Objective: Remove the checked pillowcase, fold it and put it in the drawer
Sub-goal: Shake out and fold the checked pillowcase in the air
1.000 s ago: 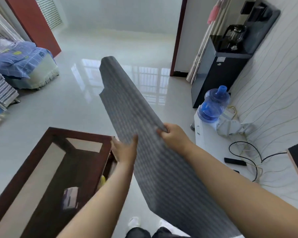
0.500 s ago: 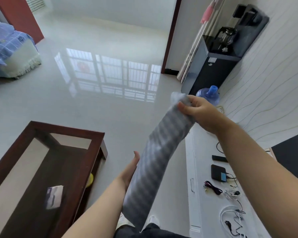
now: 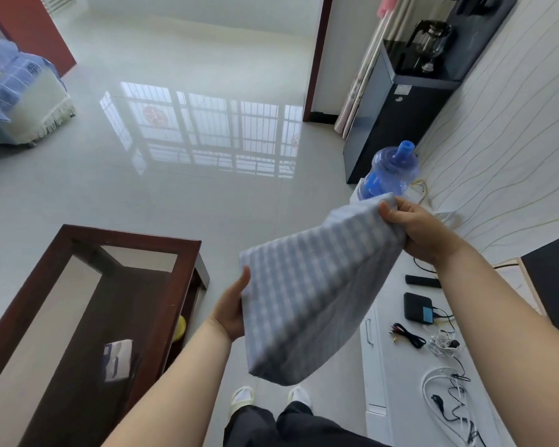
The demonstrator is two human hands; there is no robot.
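The blue-and-white checked pillowcase, folded into a broad band, hangs in the air in front of me. My right hand pinches its upper right corner at chest height. My left hand holds its left edge lower down, thumb on top and fingers hidden behind the cloth. The lower end droops toward my feet. A white low cabinet with a drawer front and handle stands just right of the cloth; the drawer looks shut.
A dark wooden coffee table with a glass top stands at the lower left. Cables, a remote and a small black box lie on the cabinet. A blue water bottle and a black dispenser stand beyond. Glossy tile floor spreads ahead.
The long hanging strip has been doubled over into a shorter, wider band. My right hand came down and to the right; my left hand took hold of the left edge.
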